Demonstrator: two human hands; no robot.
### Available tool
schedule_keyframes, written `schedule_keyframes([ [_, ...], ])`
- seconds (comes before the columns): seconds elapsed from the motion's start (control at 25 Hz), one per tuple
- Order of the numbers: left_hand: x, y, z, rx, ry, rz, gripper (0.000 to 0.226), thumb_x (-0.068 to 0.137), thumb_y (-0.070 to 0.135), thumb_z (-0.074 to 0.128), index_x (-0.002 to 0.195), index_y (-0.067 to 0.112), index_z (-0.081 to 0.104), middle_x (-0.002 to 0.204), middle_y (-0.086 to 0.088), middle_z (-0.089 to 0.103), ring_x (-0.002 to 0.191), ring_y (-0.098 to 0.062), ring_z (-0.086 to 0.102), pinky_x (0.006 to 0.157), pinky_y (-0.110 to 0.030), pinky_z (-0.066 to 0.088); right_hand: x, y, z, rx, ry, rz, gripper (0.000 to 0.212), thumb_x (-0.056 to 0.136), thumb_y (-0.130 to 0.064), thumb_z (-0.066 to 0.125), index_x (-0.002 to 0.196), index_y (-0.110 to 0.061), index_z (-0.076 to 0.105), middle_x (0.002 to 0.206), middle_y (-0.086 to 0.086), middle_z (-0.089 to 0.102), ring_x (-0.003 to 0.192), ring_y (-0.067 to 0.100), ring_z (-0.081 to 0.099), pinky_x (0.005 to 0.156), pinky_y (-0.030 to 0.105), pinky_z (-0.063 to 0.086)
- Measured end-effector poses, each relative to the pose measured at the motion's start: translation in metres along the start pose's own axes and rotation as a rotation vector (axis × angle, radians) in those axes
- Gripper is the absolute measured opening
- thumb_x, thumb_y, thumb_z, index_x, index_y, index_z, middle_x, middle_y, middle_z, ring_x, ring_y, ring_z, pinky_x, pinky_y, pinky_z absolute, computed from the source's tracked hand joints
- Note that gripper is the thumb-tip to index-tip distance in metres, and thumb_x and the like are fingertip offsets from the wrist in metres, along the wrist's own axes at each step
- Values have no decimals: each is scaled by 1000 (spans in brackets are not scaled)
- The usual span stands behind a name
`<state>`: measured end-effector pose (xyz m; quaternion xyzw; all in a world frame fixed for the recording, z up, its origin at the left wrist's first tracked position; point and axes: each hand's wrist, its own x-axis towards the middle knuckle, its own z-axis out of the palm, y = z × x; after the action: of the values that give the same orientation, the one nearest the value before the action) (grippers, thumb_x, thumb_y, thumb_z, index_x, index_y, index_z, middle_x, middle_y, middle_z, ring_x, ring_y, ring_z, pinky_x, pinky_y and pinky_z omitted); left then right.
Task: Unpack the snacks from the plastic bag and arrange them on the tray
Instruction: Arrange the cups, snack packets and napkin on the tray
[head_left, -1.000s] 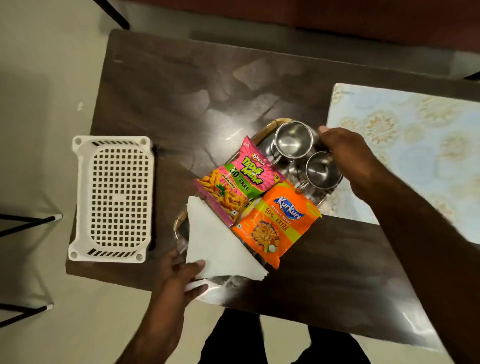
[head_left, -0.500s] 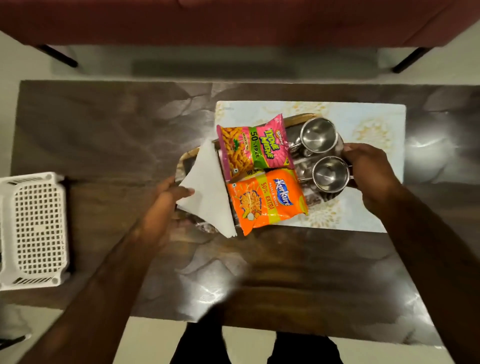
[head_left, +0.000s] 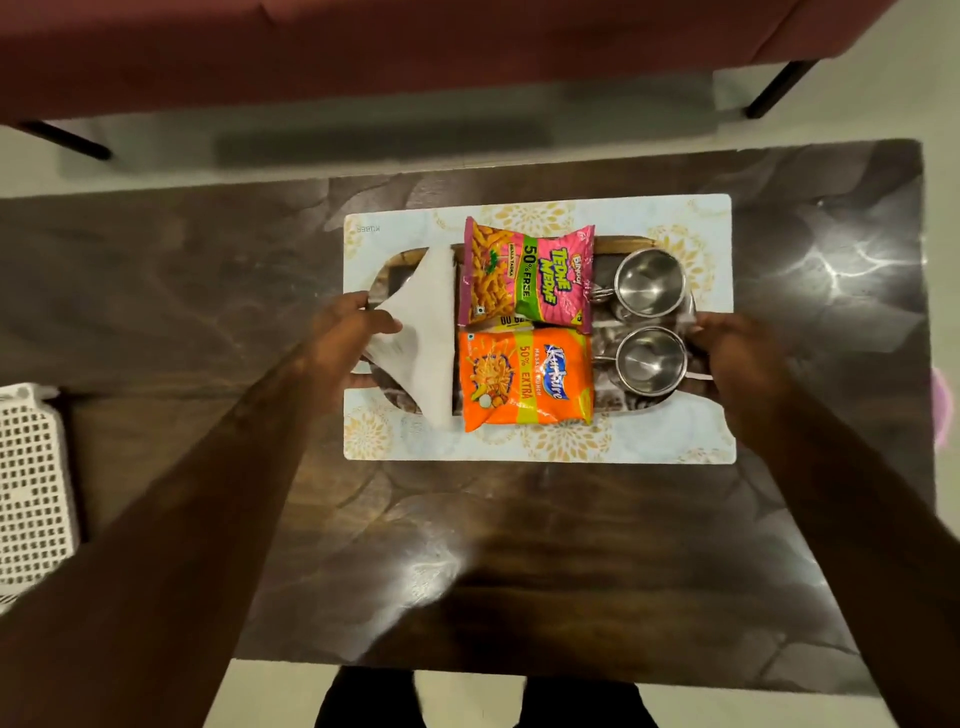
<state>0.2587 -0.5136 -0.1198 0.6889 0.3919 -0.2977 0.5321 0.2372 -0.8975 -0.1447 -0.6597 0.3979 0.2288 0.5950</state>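
Observation:
The tray (head_left: 626, 243) lies on a pale patterned placemat (head_left: 540, 441) in the middle of the dark table. On it sit a pink snack packet (head_left: 530, 275), an orange snack packet (head_left: 524, 379), a folded white napkin (head_left: 428, 332) and two steel cups (head_left: 649, 283) (head_left: 649, 361). My left hand (head_left: 343, 332) grips the tray's left end, its thumb resting on the napkin. At the tray's right end, beside the near cup, my right hand (head_left: 737, 358) holds the rim. No plastic bag is in view.
A white perforated plastic basket (head_left: 31, 488) stands at the table's left edge. A dark red sofa (head_left: 363, 47) with black legs runs along the far side. My legs show below the table's near edge.
The tray, held at both ends, has been carried to the right onto the placemat and turned square to it. The basket has slid toward the left of the view.

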Motion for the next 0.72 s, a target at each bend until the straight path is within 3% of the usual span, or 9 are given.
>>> schedule_keyframes([
  [0.2,8,3,6,11,48,-27,53,76,19,72,128,28,63,128,-6,63,114,-32,60,93,-53,58,8,4,-1,4,-7,5,26,95,-10,54,85,-24,73,88,5,72,78,21,69,51,26,58],
  [0.44,11,0,9,26,88,-15,52,82,15,71,133,25,61,133,-8,62,119,-35,59,99,-55,55,18,2,2,14,13,20,32,93,1,47,93,-24,67,84,3,71,67,15,70,49,25,57],
  [0.72,14,-5,10,27,124,18,59,82,12,70,138,25,58,136,-8,61,121,-35,58,100,-55,55,16,6,7,11,22,0,41,89,8,44,95,-27,64,87,2,71,73,16,69,49,24,57],
])
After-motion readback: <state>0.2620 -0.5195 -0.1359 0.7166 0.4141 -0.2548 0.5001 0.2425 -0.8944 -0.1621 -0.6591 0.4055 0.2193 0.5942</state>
